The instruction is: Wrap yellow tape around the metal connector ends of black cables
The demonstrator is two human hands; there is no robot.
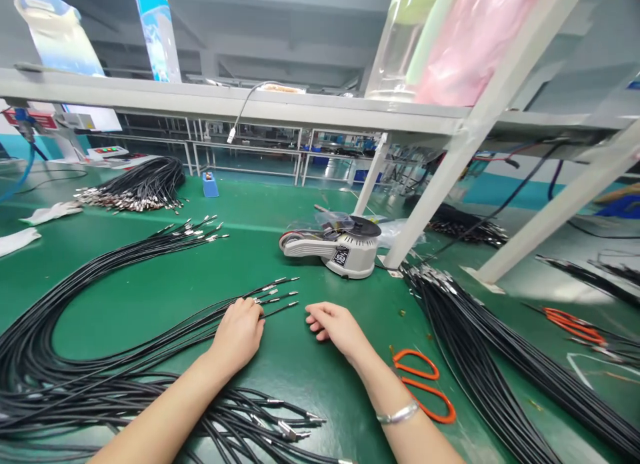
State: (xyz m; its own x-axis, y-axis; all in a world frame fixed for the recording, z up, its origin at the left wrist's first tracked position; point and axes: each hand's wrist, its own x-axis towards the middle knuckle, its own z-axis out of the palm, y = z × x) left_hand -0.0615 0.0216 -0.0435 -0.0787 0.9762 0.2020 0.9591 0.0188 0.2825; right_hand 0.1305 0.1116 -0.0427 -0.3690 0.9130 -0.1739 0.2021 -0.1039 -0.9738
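A bundle of thin black cables (165, 347) with metal end fittings loops in from the left across the green table. My left hand (239, 329) is closed over this bundle close to its ends; the fingertips are partly hidden. Just right of the cable tips, my right hand (334, 325) hovers with its fingers loosely bent and slightly apart, and nothing shows in it. Under my left forearm lies another spread of black cables (250, 417) with metal ends. Orange-handled scissors (430, 387) lie beside my right forearm, partly hidden by it.
A grey tape dispenser (350, 254) stands beyond my hands. At right lies a thick cable bundle (470, 344) by a white shelf post (440, 184). More cables (145, 181), a small blue block (211, 185) and white gloves (50, 214) are at back left. A shelf (300, 107) spans overhead.
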